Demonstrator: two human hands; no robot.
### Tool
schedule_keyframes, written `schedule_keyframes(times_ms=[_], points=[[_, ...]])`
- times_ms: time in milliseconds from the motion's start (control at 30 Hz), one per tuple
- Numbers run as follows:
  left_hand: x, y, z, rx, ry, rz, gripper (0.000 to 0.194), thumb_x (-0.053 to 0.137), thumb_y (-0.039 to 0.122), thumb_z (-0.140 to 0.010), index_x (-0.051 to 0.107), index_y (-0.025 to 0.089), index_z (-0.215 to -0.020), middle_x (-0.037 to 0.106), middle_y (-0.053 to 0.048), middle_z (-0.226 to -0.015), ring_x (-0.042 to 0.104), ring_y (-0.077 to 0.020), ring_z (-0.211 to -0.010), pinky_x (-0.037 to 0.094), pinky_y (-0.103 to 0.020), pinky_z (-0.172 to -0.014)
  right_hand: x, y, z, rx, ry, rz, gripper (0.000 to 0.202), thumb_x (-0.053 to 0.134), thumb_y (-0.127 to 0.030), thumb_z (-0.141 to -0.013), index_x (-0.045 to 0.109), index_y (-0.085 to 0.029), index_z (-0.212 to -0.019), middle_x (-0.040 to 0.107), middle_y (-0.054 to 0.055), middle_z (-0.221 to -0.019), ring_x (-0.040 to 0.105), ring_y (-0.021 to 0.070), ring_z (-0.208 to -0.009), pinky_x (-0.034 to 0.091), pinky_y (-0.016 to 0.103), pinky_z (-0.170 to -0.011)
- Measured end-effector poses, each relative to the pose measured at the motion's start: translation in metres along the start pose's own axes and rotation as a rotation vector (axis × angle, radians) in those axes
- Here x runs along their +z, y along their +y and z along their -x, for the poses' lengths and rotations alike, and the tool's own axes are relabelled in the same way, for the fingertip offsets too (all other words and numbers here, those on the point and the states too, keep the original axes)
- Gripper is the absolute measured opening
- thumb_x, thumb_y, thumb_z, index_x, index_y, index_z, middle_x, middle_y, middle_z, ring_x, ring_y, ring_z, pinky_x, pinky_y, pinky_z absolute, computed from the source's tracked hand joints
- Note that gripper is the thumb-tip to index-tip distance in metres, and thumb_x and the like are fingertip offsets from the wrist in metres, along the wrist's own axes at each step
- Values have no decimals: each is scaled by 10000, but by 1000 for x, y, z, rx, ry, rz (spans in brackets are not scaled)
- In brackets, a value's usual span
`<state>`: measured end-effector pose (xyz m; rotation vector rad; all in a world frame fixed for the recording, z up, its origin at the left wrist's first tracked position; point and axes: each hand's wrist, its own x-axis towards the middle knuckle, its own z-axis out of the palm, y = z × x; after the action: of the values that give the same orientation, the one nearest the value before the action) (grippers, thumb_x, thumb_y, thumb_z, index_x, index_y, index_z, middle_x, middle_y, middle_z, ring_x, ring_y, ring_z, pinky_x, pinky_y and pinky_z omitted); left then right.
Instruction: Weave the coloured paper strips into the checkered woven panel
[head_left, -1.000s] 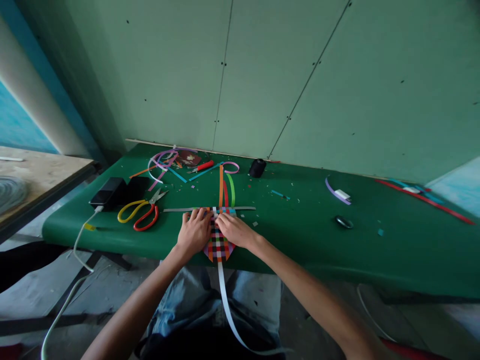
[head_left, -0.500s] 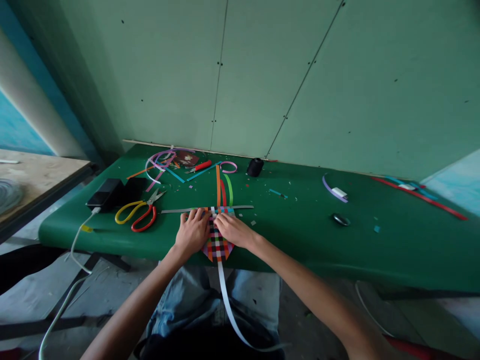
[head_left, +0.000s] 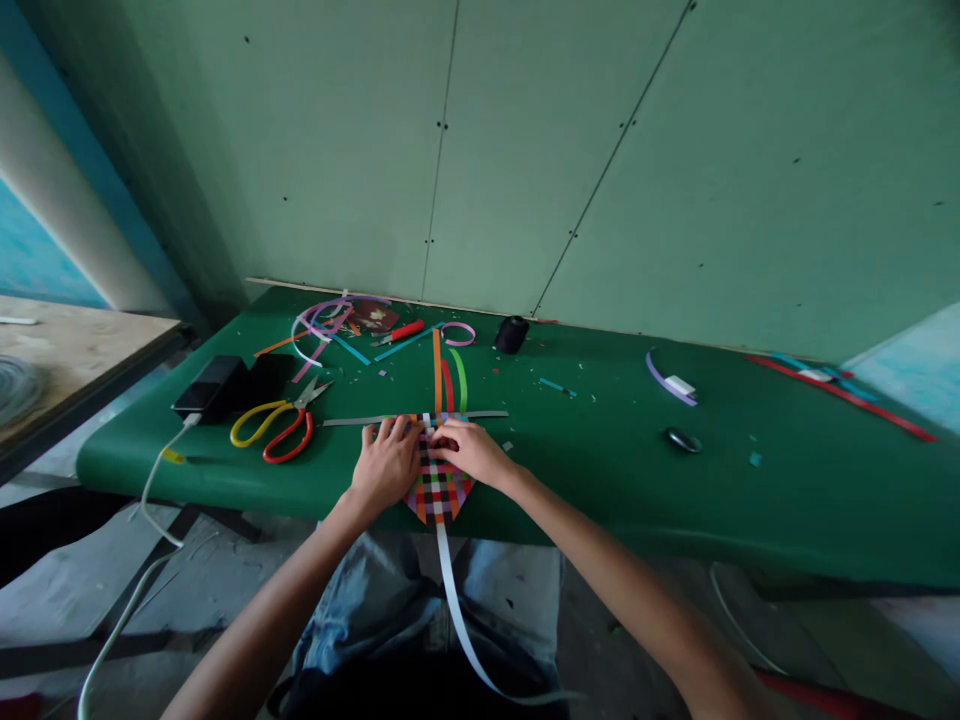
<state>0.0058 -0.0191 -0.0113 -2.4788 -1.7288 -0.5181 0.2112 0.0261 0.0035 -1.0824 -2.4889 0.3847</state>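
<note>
A checkered mat (head_left: 436, 492) woven from colored flat strips lies at the table's front edge. Loose orange (head_left: 437, 370), red and green strip ends stick out from its far side, and a long white strip (head_left: 452, 595) hangs from its near point over my lap. My left hand (head_left: 386, 460) is bent over the mat's upper left part, holding it against the table. Over the upper right part, my right hand (head_left: 472, 450) has its fingertips curled together in a pinch; what they grip is hidden. A grey strip (head_left: 487, 414) runs crosswise along the mat's far edge.
Scissors (head_left: 289, 422) with yellow and red handles lie left of the mat, beside a black device (head_left: 214, 388) on a white cable. Behind are a red-handled cutter (head_left: 405, 331), strip scraps and a black thread spool (head_left: 511, 335). A dark oval object (head_left: 682, 439) is rightward.
My right hand has drawn its fingers in and shifted slightly right, uncovering a little more of the mat. My left hand stays in place.
</note>
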Motion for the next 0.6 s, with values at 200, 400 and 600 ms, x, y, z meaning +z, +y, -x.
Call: schedule_keyframes(times_ms=[200,400,600], points=[[-3,-2,-4,6,-39,12,463,422,285,-1036,537,258,-1484,592,-133,-1429,528,-332,-1254,414,-544,-1020,12,-22,16,-189,-20,564,173,562,-37,-999,718,-111,-1001,718,125,-1018,683,244,-983,549,316,-768],[0,-4,-4,40,-19,4,554,385,291,-1053,418,282,-1605,510,-143,-1549,420,-360,-1413,376,-581,-1079,17,-22,15,-261,-22,669,224,491,-25,-1010,695,-111,-979,706,123,-996,671,240,-933,567,333,-769],[5,-4,-4,45,-33,39,547,387,266,-1049,438,325,-1591,511,-106,-1581,437,-343,-1416,336,-596,-1127,14,-10,13,-306,-53,538,220,482,-59,-1030,692,-117,-999,702,142,-1012,669,256,-977,574,358,-813]])
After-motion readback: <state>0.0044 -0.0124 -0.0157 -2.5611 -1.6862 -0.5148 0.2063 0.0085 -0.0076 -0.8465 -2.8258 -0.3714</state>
